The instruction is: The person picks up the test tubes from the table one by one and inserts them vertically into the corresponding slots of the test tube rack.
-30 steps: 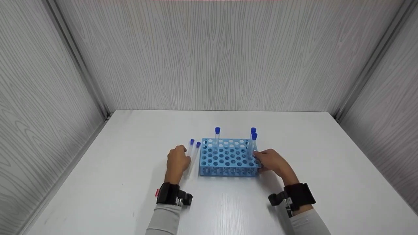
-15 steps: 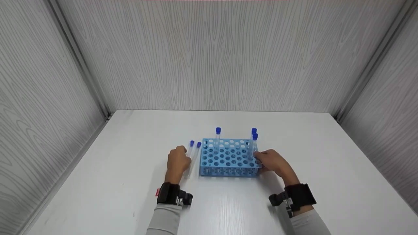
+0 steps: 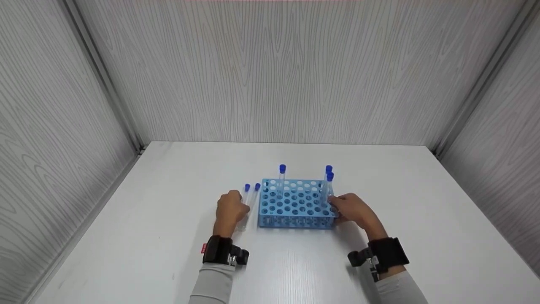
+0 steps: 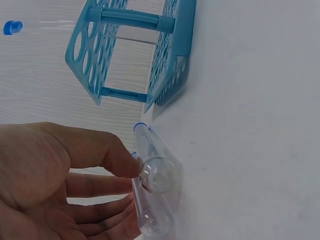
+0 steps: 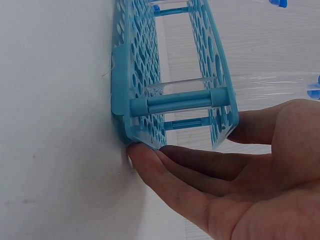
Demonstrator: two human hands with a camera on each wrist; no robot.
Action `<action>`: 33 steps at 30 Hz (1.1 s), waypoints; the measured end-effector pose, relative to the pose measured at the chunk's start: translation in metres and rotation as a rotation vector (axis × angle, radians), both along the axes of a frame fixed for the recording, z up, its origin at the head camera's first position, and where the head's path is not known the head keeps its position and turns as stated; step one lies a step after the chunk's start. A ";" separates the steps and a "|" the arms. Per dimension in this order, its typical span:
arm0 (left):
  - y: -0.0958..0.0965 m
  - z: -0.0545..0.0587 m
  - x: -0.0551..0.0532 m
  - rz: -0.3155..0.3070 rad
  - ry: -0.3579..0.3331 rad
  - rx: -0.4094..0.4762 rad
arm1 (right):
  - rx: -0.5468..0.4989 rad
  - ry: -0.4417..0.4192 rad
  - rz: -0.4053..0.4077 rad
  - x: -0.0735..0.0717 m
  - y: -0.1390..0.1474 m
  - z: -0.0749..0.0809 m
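Note:
A light-blue test tube rack (image 3: 294, 222) stands on the white table, holding several clear test tubes with blue caps upright. My right hand (image 3: 351, 208) grips its right end. In the right wrist view the thumb lies at the upper plate and the fingers (image 5: 170, 185) curl by the base. Two capped test tubes lie left of the rack. With thumb and fingers my left hand (image 3: 230, 210) pinches the nearer test tube (image 3: 244, 196); the other test tube (image 3: 253, 202) lies close beside it. Rounded tube ends (image 4: 159, 175) show just past the thumb in the left wrist view.
White wood-grain panels rise behind the table (image 3: 126, 236) and on both sides. Black wrist straps with small cameras sit on both wrists, the left strap (image 3: 217, 249) and right strap (image 3: 387, 254). Most rack holes hold no tube.
The left hand has shifted slightly right, and the cap of the nearer lying test tube has slid a little toward me. The right hand and the rack stay nearly still.

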State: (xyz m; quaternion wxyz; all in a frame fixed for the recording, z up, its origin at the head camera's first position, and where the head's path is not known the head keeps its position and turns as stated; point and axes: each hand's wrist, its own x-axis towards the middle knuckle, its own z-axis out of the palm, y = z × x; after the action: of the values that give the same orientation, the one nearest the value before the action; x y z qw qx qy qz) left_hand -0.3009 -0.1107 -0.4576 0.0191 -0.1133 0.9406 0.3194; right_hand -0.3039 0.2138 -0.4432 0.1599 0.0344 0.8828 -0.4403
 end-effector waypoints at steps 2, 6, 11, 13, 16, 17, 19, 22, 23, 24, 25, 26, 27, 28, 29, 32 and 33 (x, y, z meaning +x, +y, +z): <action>0.000 0.001 0.000 -0.001 -0.012 0.005 | 0.000 -0.001 0.002 0.000 0.000 0.000; -0.001 0.002 0.001 -0.005 -0.037 0.027 | -0.003 -0.003 0.003 -0.001 0.000 -0.001; -0.003 0.004 0.002 -0.010 -0.055 0.034 | -0.006 0.004 0.011 0.000 0.000 0.000; -0.003 0.004 0.001 -0.010 -0.063 0.034 | -0.009 0.011 0.012 0.001 0.000 0.000; -0.003 0.005 0.001 -0.009 -0.073 0.038 | -0.009 0.016 0.012 0.001 0.000 0.000; -0.002 0.004 0.001 -0.008 -0.071 0.037 | -0.008 0.016 0.012 0.002 0.000 0.000; -0.002 0.003 0.000 -0.009 -0.060 0.022 | 0.003 0.014 0.011 0.002 0.000 0.000; -0.001 0.000 -0.001 -0.012 -0.027 -0.007 | 0.013 0.009 0.006 0.001 0.000 -0.001; -0.001 0.000 -0.002 -0.012 -0.017 -0.017 | 0.015 0.008 0.003 0.001 0.000 -0.001; -0.001 0.000 -0.002 -0.011 -0.010 -0.023 | 0.015 0.007 0.000 0.000 0.000 -0.001; -0.001 0.000 -0.002 -0.009 -0.002 -0.027 | 0.012 0.008 0.003 0.000 0.000 -0.001; 0.000 0.000 -0.002 -0.007 0.003 -0.031 | 0.008 0.008 0.005 0.000 0.000 -0.001; 0.000 -0.001 -0.002 -0.004 0.006 -0.032 | 0.005 0.008 0.005 0.000 0.000 -0.001; 0.000 -0.001 -0.002 -0.001 0.008 -0.030 | 0.003 0.009 0.005 0.000 0.000 -0.001; 0.001 -0.001 -0.002 0.002 0.008 -0.029 | 0.002 0.009 0.006 0.000 0.000 -0.001; 0.001 -0.002 -0.002 0.008 0.008 -0.029 | 0.002 0.010 0.009 0.000 0.000 -0.001; 0.002 -0.002 -0.002 0.009 0.010 -0.030 | 0.003 0.010 0.009 0.000 0.000 -0.001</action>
State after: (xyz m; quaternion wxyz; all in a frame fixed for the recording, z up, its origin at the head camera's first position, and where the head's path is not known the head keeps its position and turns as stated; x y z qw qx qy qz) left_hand -0.3033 -0.1092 -0.4600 0.0112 -0.1161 0.9449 0.3058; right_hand -0.3036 0.2140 -0.4441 0.1577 0.0283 0.8843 -0.4386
